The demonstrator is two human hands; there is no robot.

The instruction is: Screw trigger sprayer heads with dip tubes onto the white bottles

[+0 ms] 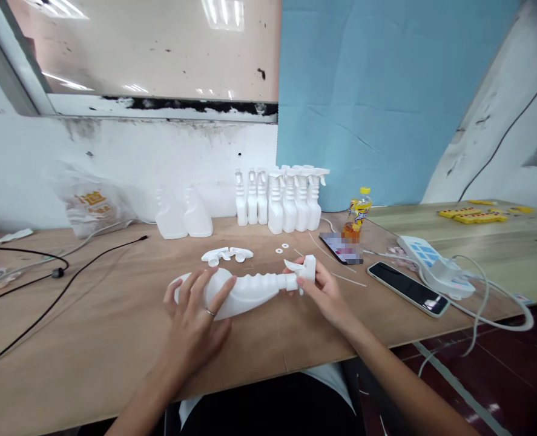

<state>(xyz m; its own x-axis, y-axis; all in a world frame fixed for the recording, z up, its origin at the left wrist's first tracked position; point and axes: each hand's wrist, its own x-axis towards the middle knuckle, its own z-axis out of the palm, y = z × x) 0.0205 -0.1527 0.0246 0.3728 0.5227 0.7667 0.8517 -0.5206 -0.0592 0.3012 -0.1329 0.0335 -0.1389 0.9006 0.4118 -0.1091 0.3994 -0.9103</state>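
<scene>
A white spray bottle (250, 293) lies on its side above the brown table, its neck pointing right. My left hand (198, 303) is wrapped over the wide body of it, a ring on one finger. At the neck, my right hand (320, 287) grips the white trigger sprayer head (309, 269), which sits against the bottle's mouth. Just beyond the bottle lie two loose white trigger heads (227, 255). Two small white washers (281, 248) and several thin white tubes (349, 280) rest near my right hand.
Several white bottles with sprayers (289, 200) stand by the wall, with two bottles without sprayers (198, 212) to their left. A drink bottle (359, 212), a phone (408, 289), another phone (341, 248) and a power strip (436, 266) are at right. Black cables (82, 269) cross the left side.
</scene>
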